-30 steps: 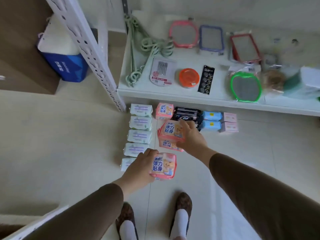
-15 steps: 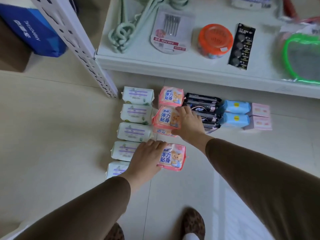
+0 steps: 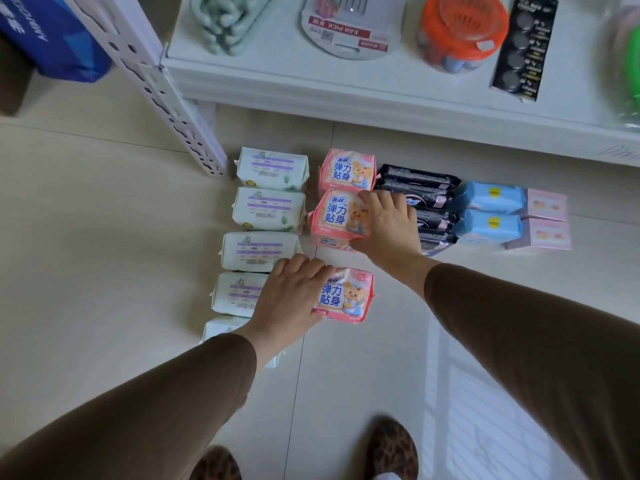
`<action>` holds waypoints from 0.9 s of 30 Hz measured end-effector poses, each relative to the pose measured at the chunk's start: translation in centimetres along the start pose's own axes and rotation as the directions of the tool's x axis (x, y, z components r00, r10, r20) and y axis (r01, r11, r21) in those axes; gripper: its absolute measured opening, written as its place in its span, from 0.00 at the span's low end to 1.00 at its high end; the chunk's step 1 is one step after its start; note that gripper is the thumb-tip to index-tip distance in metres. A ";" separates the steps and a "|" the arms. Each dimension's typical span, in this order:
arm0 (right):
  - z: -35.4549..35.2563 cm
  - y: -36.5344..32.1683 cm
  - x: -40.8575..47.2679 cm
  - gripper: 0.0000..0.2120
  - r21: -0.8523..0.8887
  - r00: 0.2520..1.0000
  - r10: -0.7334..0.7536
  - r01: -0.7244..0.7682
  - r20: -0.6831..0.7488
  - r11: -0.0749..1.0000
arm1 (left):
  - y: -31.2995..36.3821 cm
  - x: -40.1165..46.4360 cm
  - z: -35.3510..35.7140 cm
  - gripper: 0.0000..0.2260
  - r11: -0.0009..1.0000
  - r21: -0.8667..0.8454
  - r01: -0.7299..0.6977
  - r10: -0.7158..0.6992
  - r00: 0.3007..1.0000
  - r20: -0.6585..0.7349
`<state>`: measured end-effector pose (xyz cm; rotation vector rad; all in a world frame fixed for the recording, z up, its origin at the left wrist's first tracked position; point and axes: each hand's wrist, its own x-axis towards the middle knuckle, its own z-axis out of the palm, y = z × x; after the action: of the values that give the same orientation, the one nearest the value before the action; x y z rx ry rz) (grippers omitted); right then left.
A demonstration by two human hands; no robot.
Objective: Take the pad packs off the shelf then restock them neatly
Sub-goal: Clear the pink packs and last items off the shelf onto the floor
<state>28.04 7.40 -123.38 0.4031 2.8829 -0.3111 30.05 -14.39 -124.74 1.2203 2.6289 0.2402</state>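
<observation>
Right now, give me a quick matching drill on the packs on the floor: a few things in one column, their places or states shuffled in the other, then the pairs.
Things
1. green-white packs
2. black packs
3. blue packs
4. nearest pink pack

Places or states
A. between the black packs and the pale pink boxes
B. under the left hand
C. column at far left, by the shelf post
D. just right of the right hand

Pairs: 1-C, 2-D, 3-A, 4-B
</observation>
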 end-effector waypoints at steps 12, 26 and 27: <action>3.3 -0.6 1.9 0.39 -0.184 0.998 -0.011 0.001 -0.058 0.983 | -1.1 3.3 1.4 0.33 0.990 0.141 0.009 -0.006 1.000 -0.016; 3.3 0.8 1.9 0.36 -0.167 0.995 -0.068 0.055 -0.073 0.985 | -1.3 4.1 1.8 0.36 0.984 0.179 0.003 0.009 0.998 -0.065; 3.2 0.9 1.7 0.36 -0.148 0.995 -0.078 0.067 -0.070 0.987 | -1.3 4.1 1.8 0.35 0.983 0.182 0.006 0.006 0.998 -0.064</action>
<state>27.25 7.97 -126.97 0.2913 2.9748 -0.0973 26.99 -12.00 -127.34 1.2883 2.7571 0.0386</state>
